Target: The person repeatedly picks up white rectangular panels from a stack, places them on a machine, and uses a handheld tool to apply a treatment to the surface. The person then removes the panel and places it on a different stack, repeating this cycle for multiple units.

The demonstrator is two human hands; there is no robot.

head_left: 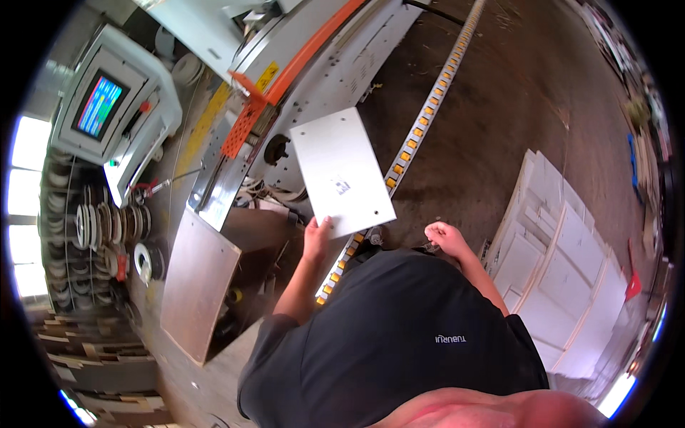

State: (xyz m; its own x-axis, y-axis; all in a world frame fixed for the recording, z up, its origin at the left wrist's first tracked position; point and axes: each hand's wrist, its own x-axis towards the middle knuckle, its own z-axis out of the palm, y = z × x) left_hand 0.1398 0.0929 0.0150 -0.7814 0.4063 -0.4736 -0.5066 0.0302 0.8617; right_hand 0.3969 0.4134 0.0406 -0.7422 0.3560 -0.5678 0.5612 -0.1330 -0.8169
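Note:
My left hand (316,239) grips the near left corner of a white rectangular panel (339,167), its thumb on top and the other fingers hidden underneath. The panel is tilted in front of me, with small dark holes near its corners and a small printed label in its middle. Beneath it runs a long rail of yellow rollers (421,125). My right hand (444,235) hangs apart from the panel, in front of my body, fingers curled together. Whether anything small is inside those fingers cannot be made out.
A grey machine with an orange guard (303,53) extends away on the left, beside a control console with a lit screen (101,105). A brown board (200,285) stands near left. White panels (556,264) are stacked at right. Rolls of edge banding (107,225) hang far left.

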